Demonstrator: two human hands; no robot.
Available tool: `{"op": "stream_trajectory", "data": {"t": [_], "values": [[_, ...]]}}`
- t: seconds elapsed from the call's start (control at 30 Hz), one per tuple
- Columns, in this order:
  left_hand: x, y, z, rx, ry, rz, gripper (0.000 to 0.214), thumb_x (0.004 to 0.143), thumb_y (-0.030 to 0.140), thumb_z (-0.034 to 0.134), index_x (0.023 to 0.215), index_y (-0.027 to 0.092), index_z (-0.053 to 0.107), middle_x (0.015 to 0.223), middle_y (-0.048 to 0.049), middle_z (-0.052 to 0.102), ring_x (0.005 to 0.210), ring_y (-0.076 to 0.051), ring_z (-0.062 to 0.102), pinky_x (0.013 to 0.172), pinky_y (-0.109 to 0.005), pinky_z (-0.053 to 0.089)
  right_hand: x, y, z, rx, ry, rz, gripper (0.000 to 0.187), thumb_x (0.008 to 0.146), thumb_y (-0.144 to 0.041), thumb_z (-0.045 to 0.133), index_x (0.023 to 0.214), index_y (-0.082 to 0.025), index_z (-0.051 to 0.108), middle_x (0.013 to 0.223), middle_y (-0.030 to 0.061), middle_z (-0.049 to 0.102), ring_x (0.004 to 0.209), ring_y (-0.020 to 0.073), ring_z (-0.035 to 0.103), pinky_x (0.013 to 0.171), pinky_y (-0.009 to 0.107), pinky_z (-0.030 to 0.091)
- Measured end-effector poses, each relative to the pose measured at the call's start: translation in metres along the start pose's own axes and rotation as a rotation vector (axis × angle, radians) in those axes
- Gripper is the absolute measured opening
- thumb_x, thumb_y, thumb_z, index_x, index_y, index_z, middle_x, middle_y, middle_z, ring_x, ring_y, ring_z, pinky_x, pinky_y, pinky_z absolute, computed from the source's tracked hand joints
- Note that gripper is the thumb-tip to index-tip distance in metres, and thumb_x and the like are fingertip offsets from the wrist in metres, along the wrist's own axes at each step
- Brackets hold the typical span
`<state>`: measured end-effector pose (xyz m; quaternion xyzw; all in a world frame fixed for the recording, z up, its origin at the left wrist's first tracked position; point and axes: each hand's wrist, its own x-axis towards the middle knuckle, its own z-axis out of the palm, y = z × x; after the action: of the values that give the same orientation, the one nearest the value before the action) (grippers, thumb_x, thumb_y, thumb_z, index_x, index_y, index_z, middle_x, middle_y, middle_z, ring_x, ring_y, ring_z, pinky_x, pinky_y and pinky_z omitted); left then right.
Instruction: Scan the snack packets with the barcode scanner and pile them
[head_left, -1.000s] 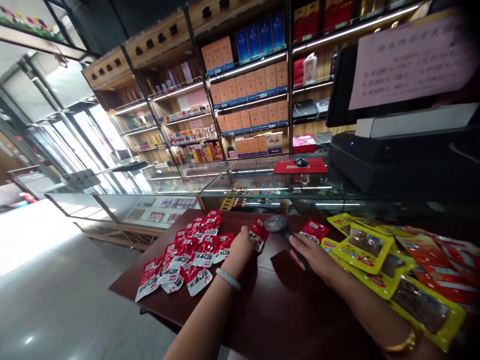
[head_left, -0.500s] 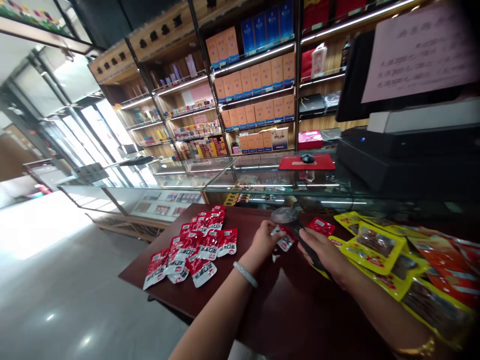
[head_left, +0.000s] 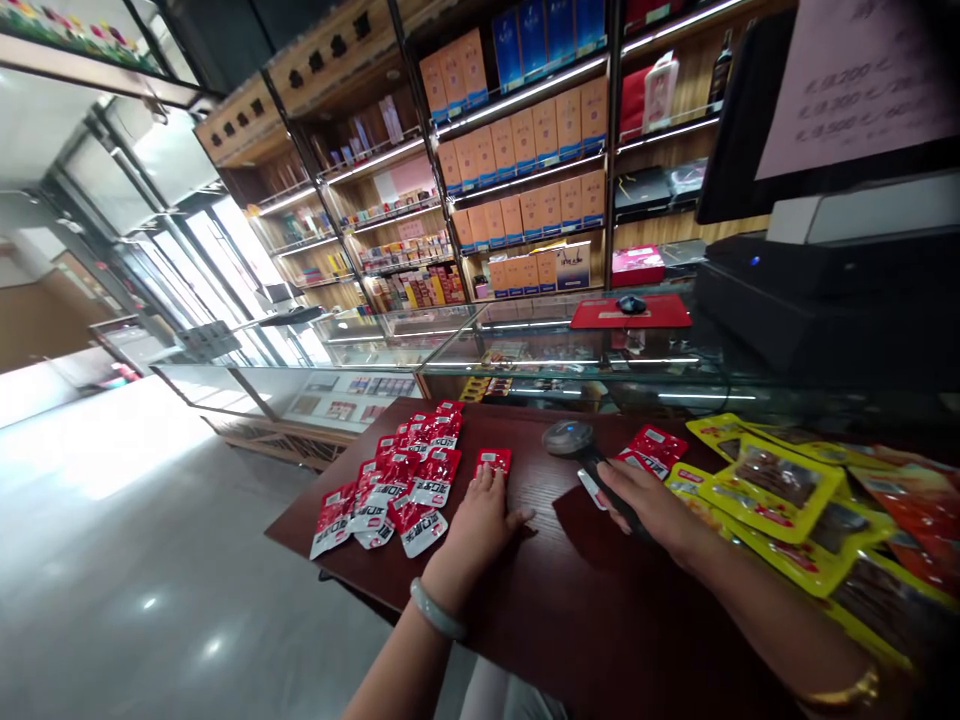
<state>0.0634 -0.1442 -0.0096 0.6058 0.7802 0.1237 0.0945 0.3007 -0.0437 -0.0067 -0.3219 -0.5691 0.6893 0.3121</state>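
Note:
My left hand (head_left: 484,515) lies palm down on the dark table, fingers stretched onto a small red packet (head_left: 493,459) and thumb spread to the right. Left of it is a pile of red and white packets (head_left: 386,482), overlapping one another. My right hand (head_left: 641,500) is closed around the handle of a barcode scanner (head_left: 568,438), whose head faces left above the table and shows a small blue light. Under and beside the right hand lie a few more red packets (head_left: 654,445), partly hidden by the hand and scanner.
Yellow packets of brown food (head_left: 776,480) and orange packets (head_left: 911,510) spread over the right side. Behind the dark table (head_left: 555,600) stands a glass display counter (head_left: 525,340) with a mouse (head_left: 631,304) on a red mat. A monitor (head_left: 742,130) rises at right, with shelves of boxes behind.
My left hand has moved left, away from the scanner, leaving the packet it held there and reaching a packet beside the pile. My right hand still holds the scanner.

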Motion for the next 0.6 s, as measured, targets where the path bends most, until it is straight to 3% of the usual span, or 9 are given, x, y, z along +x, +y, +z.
{"op": "stream_trajectory", "data": {"t": [0.1,0.2,0.33,0.43,0.6], "values": [[0.006,0.009,0.0,-0.034,0.096,0.034,0.064,0.087,0.041,0.058,0.144,0.016,0.042,0.147,-0.0168,0.047,0.139,-0.029,0.041,0.111,-0.036,0.034,0.002,0.001,-0.002,0.0,-0.003,-0.009,0.048,0.076,-0.069,0.064,0.078,-0.021,0.054,0.058,-0.0068,0.053,0.042,0.0083,0.043,0.042,0.021,0.032],[0.013,0.012,-0.007,0.124,0.183,-0.076,0.056,0.085,0.039,0.062,0.133,0.012,0.052,0.132,-0.0208,0.058,0.127,-0.032,0.051,0.106,-0.04,0.036,0.002,0.001,-0.004,-0.016,0.007,-0.021,0.047,0.079,-0.067,0.062,0.077,-0.021,0.054,0.059,-0.0063,0.054,0.043,0.0081,0.045,0.042,0.021,0.032],[0.022,0.009,-0.012,0.196,0.061,-0.158,0.044,0.081,0.049,0.066,0.107,0.014,0.061,0.11,-0.0182,0.067,0.11,-0.033,0.061,0.092,-0.037,0.043,0.0,-0.001,-0.004,-0.031,-0.01,-0.006,0.047,0.08,-0.067,0.06,0.078,-0.021,0.055,0.059,-0.0065,0.054,0.043,0.008,0.044,0.043,0.021,0.032],[0.027,0.008,-0.01,0.149,0.015,-0.195,0.043,0.081,0.048,0.067,0.108,0.016,0.056,0.104,-0.0153,0.07,0.102,-0.029,0.065,0.081,-0.032,0.044,-0.001,-0.003,-0.002,-0.029,-0.036,0.022,0.047,0.079,-0.068,0.061,0.079,-0.021,0.055,0.057,-0.0074,0.052,0.043,0.0079,0.043,0.043,0.021,0.032],[0.029,0.005,-0.006,0.086,0.042,-0.235,0.042,0.08,0.046,0.069,0.107,0.018,0.053,0.095,-0.0117,0.072,0.092,-0.027,0.068,0.071,-0.029,0.041,-0.004,-0.007,0.0,-0.077,-0.092,-0.016,0.048,0.08,-0.068,0.06,0.077,-0.02,0.054,0.055,-0.0074,0.051,0.041,0.0077,0.042,0.041,0.021,0.028]]}}
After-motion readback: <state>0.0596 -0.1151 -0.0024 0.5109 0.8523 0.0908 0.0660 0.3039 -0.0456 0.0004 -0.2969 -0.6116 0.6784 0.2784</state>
